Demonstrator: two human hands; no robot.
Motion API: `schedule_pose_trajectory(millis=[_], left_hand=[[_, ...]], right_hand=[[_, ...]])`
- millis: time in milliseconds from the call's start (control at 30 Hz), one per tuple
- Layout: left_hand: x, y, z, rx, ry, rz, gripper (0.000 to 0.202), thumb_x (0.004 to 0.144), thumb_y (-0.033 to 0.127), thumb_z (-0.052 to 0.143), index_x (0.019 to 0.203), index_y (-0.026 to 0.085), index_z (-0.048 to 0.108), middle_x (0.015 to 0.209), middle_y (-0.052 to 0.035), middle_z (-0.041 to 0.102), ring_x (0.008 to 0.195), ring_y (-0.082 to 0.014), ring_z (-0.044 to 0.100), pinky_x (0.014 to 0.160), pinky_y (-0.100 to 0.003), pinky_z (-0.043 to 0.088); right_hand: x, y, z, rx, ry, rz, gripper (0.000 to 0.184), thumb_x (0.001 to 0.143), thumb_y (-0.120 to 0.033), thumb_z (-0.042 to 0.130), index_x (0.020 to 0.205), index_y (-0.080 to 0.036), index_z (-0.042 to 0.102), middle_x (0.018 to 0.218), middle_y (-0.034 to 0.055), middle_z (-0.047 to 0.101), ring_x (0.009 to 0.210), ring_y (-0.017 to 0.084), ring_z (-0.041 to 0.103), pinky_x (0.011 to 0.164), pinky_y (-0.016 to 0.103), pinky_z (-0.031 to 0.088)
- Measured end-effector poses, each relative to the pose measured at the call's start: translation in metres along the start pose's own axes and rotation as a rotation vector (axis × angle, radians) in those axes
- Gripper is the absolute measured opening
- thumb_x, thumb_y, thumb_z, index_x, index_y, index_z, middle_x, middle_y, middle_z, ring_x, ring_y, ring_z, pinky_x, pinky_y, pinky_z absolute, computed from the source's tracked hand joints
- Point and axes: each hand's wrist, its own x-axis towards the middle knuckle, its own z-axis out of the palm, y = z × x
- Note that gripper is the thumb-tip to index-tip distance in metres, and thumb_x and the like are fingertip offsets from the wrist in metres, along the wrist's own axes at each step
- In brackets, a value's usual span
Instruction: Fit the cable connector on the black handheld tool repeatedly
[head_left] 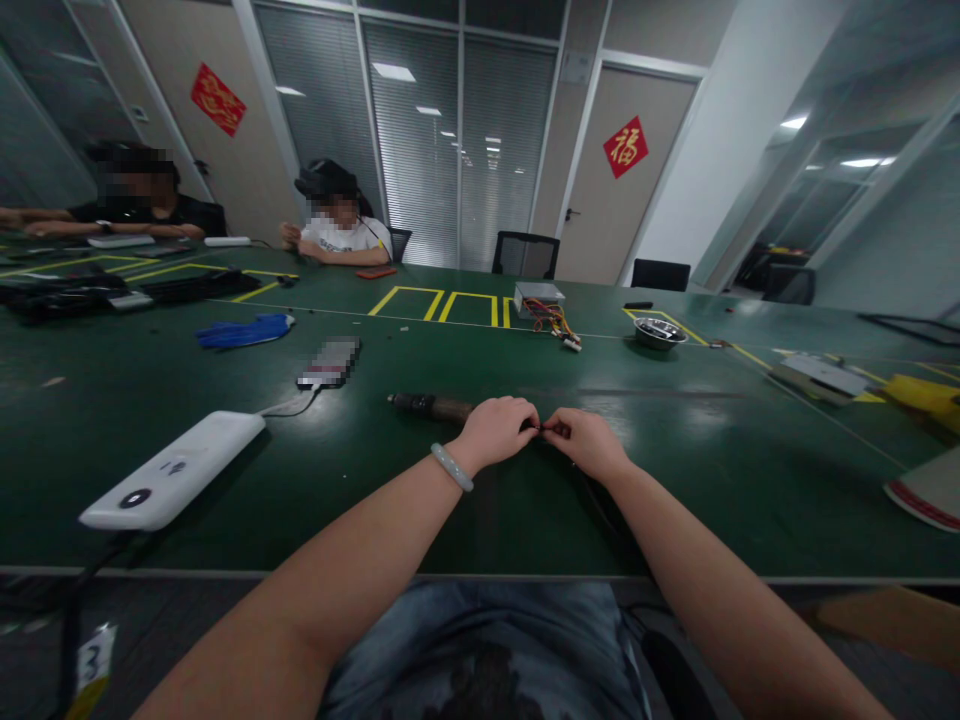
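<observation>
On the green table in front of me lies a dark cylindrical tool (448,409) with a narrow metal tip pointing left; it looks like an electric screwdriver. My left hand (499,428) is closed over its rear end and covers that part. Close by on the right, the fingertips of my right hand (589,440) pinch a small dark piece at the tool's end, apparently the cable's plug. From there a black cable (600,497) runs towards the table's front edge, partly behind my right forearm. The exact joint between tool and cable is hidden by my fingers.
A white power bank (176,470) is wired to a phone (330,362) on the left. Blue gloves (244,331), a power supply unit with loose wires (540,298) and a metal bowl (660,333) lie farther back. Two people sit across the table.
</observation>
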Motion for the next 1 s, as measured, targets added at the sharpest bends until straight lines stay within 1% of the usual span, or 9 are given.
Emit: schedule_pose_trajectory(millis=[200,333,433,500,600,700,767,900,1000], left_hand=[[0.0027,-0.0001,0.0023,-0.03,-0.007,-0.054,0.013,0.086,0.034,0.057,0.091,0.027,0.067,0.095,0.0005,0.067,0.091,-0.0204,0.061,0.082,-0.034,0.046],[0.0029,0.0003,0.0026,-0.027,0.001,-0.062,0.015,0.086,0.035,0.055,0.091,0.027,0.067,0.095,0.0008,0.068,0.091,-0.0204,0.061,0.081,-0.034,0.046],[0.0031,0.0003,0.0038,-0.03,0.009,-0.079,0.014,0.084,0.035,0.057,0.089,0.028,0.068,0.093,0.0018,0.068,0.089,-0.0205,0.061,0.08,-0.034,0.047],[0.0034,0.0004,0.0043,-0.031,0.008,-0.09,0.013,0.084,0.034,0.057,0.088,0.027,0.068,0.093,0.0017,0.068,0.089,-0.0207,0.061,0.079,-0.034,0.047],[0.0036,0.0012,0.0036,-0.031,0.008,-0.086,0.013,0.084,0.034,0.057,0.089,0.027,0.067,0.093,0.0012,0.068,0.089,-0.0208,0.062,0.078,-0.034,0.047],[0.003,0.0026,0.0018,-0.02,0.008,-0.078,0.012,0.084,0.033,0.057,0.088,0.026,0.066,0.092,0.0005,0.068,0.089,-0.0208,0.062,0.079,-0.034,0.047],[0.0023,0.003,0.0008,-0.008,0.002,-0.063,0.011,0.084,0.033,0.057,0.088,0.026,0.065,0.092,0.0001,0.067,0.09,-0.0209,0.062,0.079,-0.034,0.047],[0.0004,0.002,-0.0005,0.01,-0.008,-0.017,0.012,0.086,0.031,0.054,0.091,0.024,0.063,0.095,-0.0017,0.066,0.092,-0.0209,0.061,0.081,-0.034,0.047],[-0.0012,0.0014,-0.0022,0.0,0.015,0.021,0.018,0.085,0.028,0.054,0.1,0.023,0.061,0.1,-0.0031,0.065,0.095,-0.0212,0.06,0.084,-0.035,0.047]], right_hand=[[0.0016,-0.0011,-0.0016,0.052,-0.04,-0.014,0.007,0.081,-0.027,0.064,0.087,-0.023,0.065,0.079,-0.0022,0.064,0.069,0.012,0.057,0.063,0.023,0.039],[0.0018,-0.0048,-0.0037,-0.097,-0.039,-0.053,0.006,0.082,-0.025,0.065,0.087,-0.022,0.065,0.081,-0.0003,0.065,0.074,0.014,0.058,0.067,0.025,0.04],[0.0007,-0.0076,-0.0051,-0.249,-0.019,-0.129,0.006,0.084,-0.027,0.063,0.087,-0.022,0.066,0.088,0.0033,0.066,0.083,0.018,0.059,0.076,0.028,0.04],[-0.0002,-0.0083,-0.0047,-0.31,0.001,-0.176,0.008,0.086,-0.027,0.06,0.087,-0.022,0.067,0.099,0.0053,0.066,0.091,0.019,0.06,0.08,0.03,0.04],[-0.0008,-0.0073,-0.0021,-0.323,0.01,-0.183,0.009,0.088,-0.026,0.057,0.092,-0.023,0.065,0.11,0.0051,0.065,0.095,0.019,0.061,0.078,0.029,0.041],[0.0002,-0.005,0.0001,-0.315,-0.053,-0.146,0.01,0.09,-0.027,0.054,0.097,-0.023,0.061,0.098,0.0043,0.069,0.082,0.018,0.063,0.068,0.028,0.041],[0.0016,-0.0039,0.0004,-0.315,-0.088,-0.156,0.01,0.091,-0.029,0.054,0.098,-0.023,0.059,0.093,0.004,0.069,0.079,0.019,0.063,0.066,0.027,0.04],[0.0054,-0.0029,0.0012,-0.343,-0.089,-0.23,0.01,0.092,-0.029,0.054,0.097,-0.021,0.057,0.092,0.0044,0.068,0.085,0.019,0.062,0.073,0.028,0.039],[0.0086,-0.0017,0.0042,-0.386,-0.07,-0.262,0.01,0.091,-0.027,0.054,0.094,-0.018,0.058,0.09,0.0058,0.067,0.086,0.02,0.062,0.076,0.029,0.037]])
